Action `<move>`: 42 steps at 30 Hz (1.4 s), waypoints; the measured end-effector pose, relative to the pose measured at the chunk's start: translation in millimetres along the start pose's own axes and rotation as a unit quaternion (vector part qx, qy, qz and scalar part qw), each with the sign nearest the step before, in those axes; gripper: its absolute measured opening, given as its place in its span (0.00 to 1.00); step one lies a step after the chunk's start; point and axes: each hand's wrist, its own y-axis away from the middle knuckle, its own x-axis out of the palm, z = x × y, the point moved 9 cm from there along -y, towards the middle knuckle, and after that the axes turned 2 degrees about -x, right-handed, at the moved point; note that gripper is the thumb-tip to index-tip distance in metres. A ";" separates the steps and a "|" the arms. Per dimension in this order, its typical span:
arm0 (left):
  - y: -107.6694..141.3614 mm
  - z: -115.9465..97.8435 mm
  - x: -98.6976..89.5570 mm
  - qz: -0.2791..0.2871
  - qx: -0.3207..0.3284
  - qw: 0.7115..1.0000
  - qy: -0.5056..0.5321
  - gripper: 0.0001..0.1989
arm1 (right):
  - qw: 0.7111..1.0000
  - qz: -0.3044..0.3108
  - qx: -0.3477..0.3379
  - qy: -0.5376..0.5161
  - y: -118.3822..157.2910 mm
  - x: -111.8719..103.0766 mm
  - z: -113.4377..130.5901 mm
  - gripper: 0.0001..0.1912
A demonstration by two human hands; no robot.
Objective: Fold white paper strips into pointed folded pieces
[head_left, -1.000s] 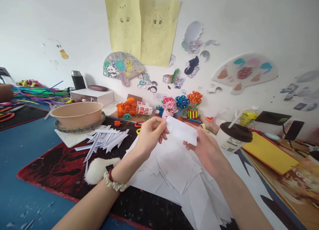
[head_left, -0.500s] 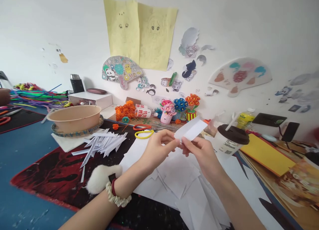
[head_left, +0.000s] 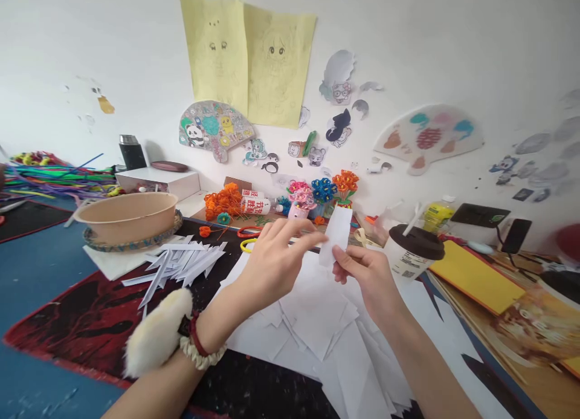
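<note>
A white paper strip [head_left: 338,228] stands nearly upright above the mat, its lower end pinched between the thumb and fingers of my right hand [head_left: 367,277]. My left hand [head_left: 274,259] is beside it on the left with fingers stretched out, the index fingertip close to the strip's edge; whether it touches I cannot tell. Loose white sheets [head_left: 312,322] lie spread beneath both hands. To the left is a heap of narrow folded paper strips [head_left: 181,265]. Red and yellow scissor handles [head_left: 247,245] show partly behind my left hand. A fluffy white pompom [head_left: 158,334] hangs at my left wrist.
A beige basin [head_left: 124,216] stands at the left. On the right are a lidded paper cup [head_left: 408,256] with a straw and a yellow sheet [head_left: 478,277]. Pipe-cleaner flowers [head_left: 224,201] line the wall side. A red and black mat [head_left: 86,322] covers the table.
My left hand has let go of the strip and drawn back slightly, its fingers straightening. The strip has turned from slanted to nearly upright in my right hand. The view has shifted slightly right.
</note>
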 end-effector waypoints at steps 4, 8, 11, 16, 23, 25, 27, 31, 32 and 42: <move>6.6 -14.4 2.9 -0.006 0.098 0.992 -0.084 0.13 | 0.999 0.028 -0.008 0.020 -0.5 0.2 1.0 0.22; 7.5 -13.9 1.1 -0.020 0.103 0.992 -0.075 0.15 | 0.999 0.035 -0.020 0.030 -0.2 -2.5 3.8 0.21; 6.8 -13.3 0.7 -0.018 0.109 0.992 -0.067 0.15 | 0.999 0.028 -0.018 0.040 -0.6 -5.7 3.7 0.20; 6.0 -11.4 -2.2 -0.040 0.089 0.993 -0.072 0.10 | 0.998 0.013 -0.035 0.048 -0.8 -8.2 4.4 0.20; 4.4 -6.3 2.8 -0.041 -0.012 0.999 0.009 0.07 | 0.998 0.030 -0.035 0.043 0.3 -1.3 3.3 0.20; 5.0 3.6 4.8 -0.047 -0.077 0.995 0.049 0.18 | 0.998 0.037 -0.033 0.034 1.4 1.3 4.1 0.20; 7.0 16.8 5.9 -0.063 -0.146 0.981 0.110 0.26 | 0.998 0.043 -0.035 0.029 2.5 4.1 5.7 0.20; 9.2 34.4 23.8 -0.002 -0.244 0.940 0.238 0.13 | 0.997 0.058 -0.037 0.026 3.5 9.6 6.8 0.19; 9.5 34.8 30.3 0.030 -0.257 0.931 0.257 0.07 | 0.997 0.061 -0.035 0.027 3.5 10.6 6.6 0.19; 16.6 36.1 28.9 0.004 -0.324 0.908 0.267 0.17 | 0.991 0.130 -0.005 -0.010 7.6 24.5 6.6 0.10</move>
